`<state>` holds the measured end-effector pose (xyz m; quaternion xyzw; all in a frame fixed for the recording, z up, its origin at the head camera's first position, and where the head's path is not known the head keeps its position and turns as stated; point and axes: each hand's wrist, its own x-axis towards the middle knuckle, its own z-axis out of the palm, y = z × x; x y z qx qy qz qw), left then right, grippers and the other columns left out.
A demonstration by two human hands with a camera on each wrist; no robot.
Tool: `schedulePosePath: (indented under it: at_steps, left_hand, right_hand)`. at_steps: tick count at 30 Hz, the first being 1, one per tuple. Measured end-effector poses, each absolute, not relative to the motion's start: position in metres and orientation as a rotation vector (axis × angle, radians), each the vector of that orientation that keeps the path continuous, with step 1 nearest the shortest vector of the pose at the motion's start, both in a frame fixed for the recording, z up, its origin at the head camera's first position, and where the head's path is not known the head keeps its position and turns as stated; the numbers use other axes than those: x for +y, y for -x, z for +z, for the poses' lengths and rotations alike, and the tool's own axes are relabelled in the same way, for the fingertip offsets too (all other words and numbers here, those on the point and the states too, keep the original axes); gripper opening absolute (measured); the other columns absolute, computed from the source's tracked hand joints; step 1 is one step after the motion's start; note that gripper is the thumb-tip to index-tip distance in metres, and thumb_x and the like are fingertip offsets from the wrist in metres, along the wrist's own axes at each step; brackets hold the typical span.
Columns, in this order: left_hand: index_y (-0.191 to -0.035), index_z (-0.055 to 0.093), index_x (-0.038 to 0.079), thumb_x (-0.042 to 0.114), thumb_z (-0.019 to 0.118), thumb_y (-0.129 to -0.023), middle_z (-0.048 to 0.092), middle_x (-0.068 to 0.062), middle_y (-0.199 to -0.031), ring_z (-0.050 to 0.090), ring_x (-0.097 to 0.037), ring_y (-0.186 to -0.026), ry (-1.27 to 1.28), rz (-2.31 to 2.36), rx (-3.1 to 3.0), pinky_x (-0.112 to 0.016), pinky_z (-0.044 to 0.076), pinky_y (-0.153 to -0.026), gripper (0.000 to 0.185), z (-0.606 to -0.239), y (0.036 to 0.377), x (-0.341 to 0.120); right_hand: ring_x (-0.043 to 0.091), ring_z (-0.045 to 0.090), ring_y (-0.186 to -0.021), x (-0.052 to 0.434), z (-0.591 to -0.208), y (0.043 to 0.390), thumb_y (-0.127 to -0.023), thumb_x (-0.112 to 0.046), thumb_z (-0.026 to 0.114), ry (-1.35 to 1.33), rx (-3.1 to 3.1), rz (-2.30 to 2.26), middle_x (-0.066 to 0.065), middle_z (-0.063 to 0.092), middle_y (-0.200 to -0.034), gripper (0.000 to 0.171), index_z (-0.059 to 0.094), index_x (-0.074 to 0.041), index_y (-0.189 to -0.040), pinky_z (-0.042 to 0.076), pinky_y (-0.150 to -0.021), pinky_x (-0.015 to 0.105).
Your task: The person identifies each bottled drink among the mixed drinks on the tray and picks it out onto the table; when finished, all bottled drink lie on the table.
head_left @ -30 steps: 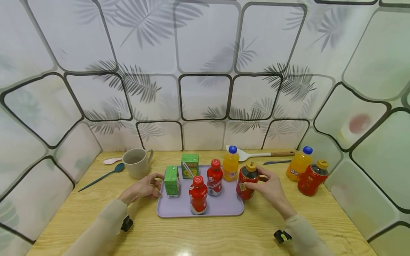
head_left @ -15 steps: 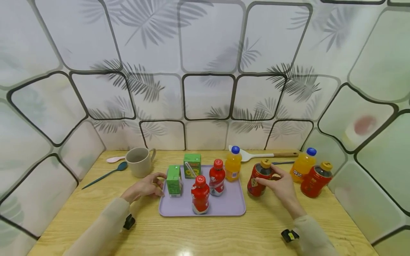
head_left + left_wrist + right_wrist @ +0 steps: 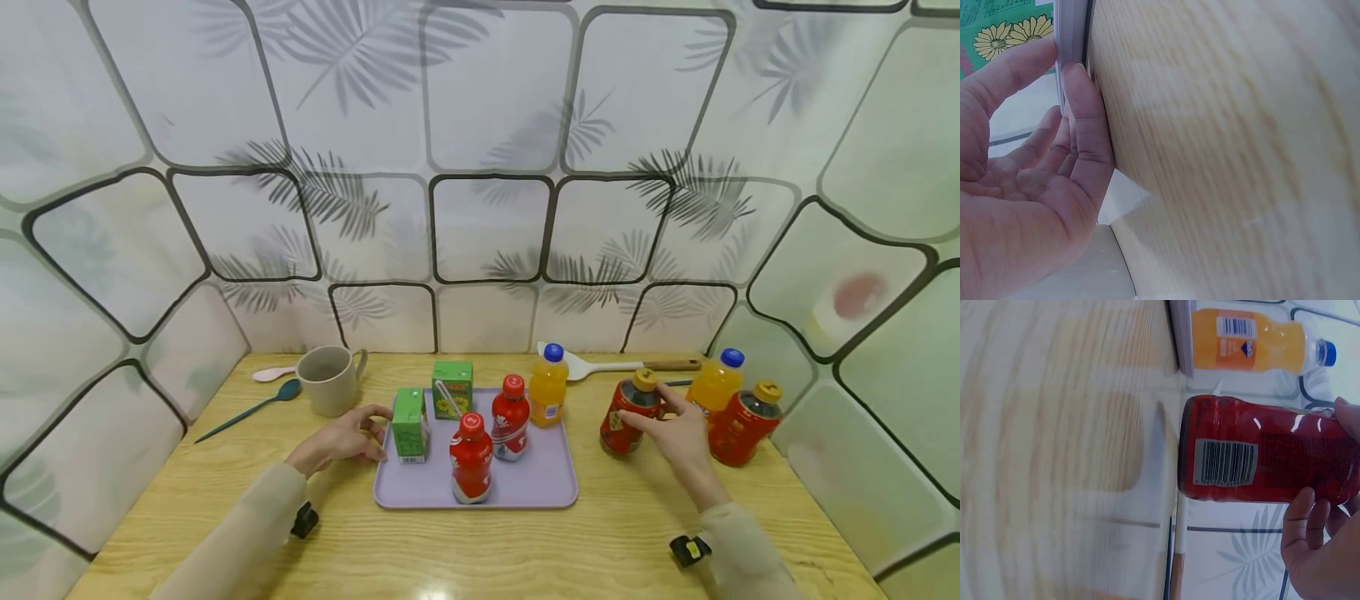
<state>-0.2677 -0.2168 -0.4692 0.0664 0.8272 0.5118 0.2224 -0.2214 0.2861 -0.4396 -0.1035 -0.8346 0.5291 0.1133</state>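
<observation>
My right hand (image 3: pixel 681 435) grips a dark red bottle (image 3: pixel 624 423) with a yellow cap, right of the lilac tray (image 3: pixel 525 493). The bottle leans slightly; whether its base touches the table I cannot tell. Its barcode faces the right wrist view. With thumb and fingers, my left hand (image 3: pixel 347 439) pinches the tray's left rim, clearest in the left wrist view. On the tray stand two green drink cartons, the left one (image 3: pixel 409 427) and the back one (image 3: pixel 453 387), two red bottles with red caps, front (image 3: pixel 471 462) and rear (image 3: pixel 511 421), and an orange juice bottle (image 3: pixel 548 387).
A second juice bottle (image 3: pixel 716 385) and another dark red bottle (image 3: pixel 744 425) stand at the right. Behind lies a white spatula (image 3: pixel 603 367) with a wooden handle. A beige mug (image 3: pixel 328 382), a teal spoon (image 3: pixel 251 408) and a pink spoon (image 3: pixel 273 374) are at the left.
My right hand has carried the dark red bottle rightward, from the tray's right edge to over the table beside it. My left hand stays at the tray's rim.
</observation>
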Motion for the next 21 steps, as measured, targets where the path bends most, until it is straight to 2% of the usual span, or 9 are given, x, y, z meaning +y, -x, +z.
schedulePosePath:
  at_steps: [9, 18, 21]
  left_hand:
    - [-0.134, 0.045, 0.001, -0.006, 0.074, -0.075, 0.055, -0.012, -0.097, 0.058, -0.017, -0.075, -0.193, 1.417, 2.289, -0.029, 0.051, -0.064, 0.067, -0.47, 0.268, -0.217]
    - [-0.133, 0.045, 0.001, -0.006, 0.075, -0.074, 0.056, -0.012, -0.097, 0.058, -0.017, -0.075, -0.194, 1.41, 2.296, -0.028, 0.051, -0.064, 0.066, -0.469, 0.268, -0.216]
    - [-0.133, 0.046, 0.002, -0.006, 0.075, -0.074, 0.056, -0.012, -0.097, 0.058, -0.017, -0.075, -0.191, 1.402, 2.302, -0.028, 0.052, -0.064, 0.067, -0.469, 0.268, -0.216]
  right_hand:
    - [0.015, 0.044, -0.098, 0.296, -0.442, 0.229, -0.074, -0.039, 0.085, 0.408, -2.369, 1.503, 0.009, 0.055, -0.125, 0.086, 0.044, -0.018, -0.148, 0.045, -0.067, 0.011]
    - [0.008, 0.052, -0.088, 0.307, -0.44, 0.237, -0.073, -0.045, 0.084, 0.505, -2.344, 1.407, 0.012, 0.06, -0.132, 0.087, 0.044, -0.022, -0.148, 0.044, -0.065, 0.008]
    - [0.009, 0.053, -0.089, 0.31, -0.441, 0.239, -0.074, -0.044, 0.084, 0.532, -2.325, 1.387, 0.013, 0.061, -0.132, 0.086, 0.045, -0.024, -0.148, 0.043, -0.065, 0.008]
